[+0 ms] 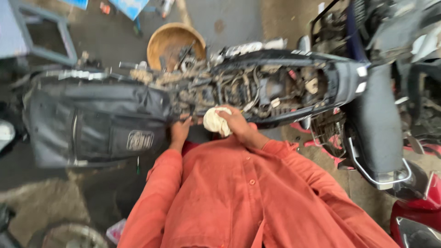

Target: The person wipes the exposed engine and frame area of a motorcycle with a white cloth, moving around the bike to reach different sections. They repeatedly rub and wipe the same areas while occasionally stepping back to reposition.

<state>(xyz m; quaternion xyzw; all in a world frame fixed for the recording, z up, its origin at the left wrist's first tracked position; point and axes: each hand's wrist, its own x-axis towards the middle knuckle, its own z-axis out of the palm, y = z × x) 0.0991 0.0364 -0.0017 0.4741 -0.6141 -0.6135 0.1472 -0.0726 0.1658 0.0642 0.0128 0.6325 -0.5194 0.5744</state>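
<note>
Head view, looking straight down my own orange shirt front [248, 193] at a stripped scooter [257, 82] lying across the frame. My right hand [236, 120] is clamped on a pale crumpled rag [216, 120], which it presses against the near edge of the scooter's open frame, just below the exposed wiring and dirt-caked parts [220, 87]. My left hand [180, 128] rests on the same near edge, just beside the rag; I cannot tell whether its fingers are curled around anything, since the frame hides their tips. The two hands are close together but not touching. To my left, the black seat or side cover [92, 121] hangs down from the scooter body and fills the ground beside my left sleeve, so I have little room on that side. Beyond the scooter, a round brown metal bowl [175, 43] holding dark tools sits on the grey floor [229, 20], touching or nearly touching the far edge of the frame. To my right, a second two-wheeler with a black seat [379, 124] stands near the scooter's tail, and a red vehicle part [415, 216] crowds the lower right corner. A blue metal frame [43, 34] stands at upper left, well apart from both hands.
</note>
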